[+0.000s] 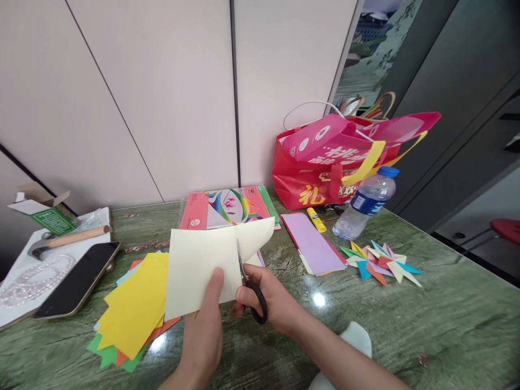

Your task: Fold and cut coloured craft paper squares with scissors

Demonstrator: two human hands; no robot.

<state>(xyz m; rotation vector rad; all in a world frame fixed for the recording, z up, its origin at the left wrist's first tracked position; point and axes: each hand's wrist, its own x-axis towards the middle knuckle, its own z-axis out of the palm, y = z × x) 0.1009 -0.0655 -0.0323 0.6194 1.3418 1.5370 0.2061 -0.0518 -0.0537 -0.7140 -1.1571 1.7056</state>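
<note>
My left hand grips a sheet of cream paper by its lower edge, thumb on top and fingers hidden beneath. In my right hand is a pair of scissors with black handles, its blades pointing away from me and closing on the sheet. A cut runs up from the lower edge, and the strip on the right curls upward. Left of the sheet lies a fanned pile of coloured paper, yellow on top. Some pale paper shows partly behind my right hand.
Behind stands a coloured-paper pack. Rightward are purple paper strips, a glue stick, a water bottle, a red bag and folded paper stars. Leftward lie a phone, a hammer and a green box.
</note>
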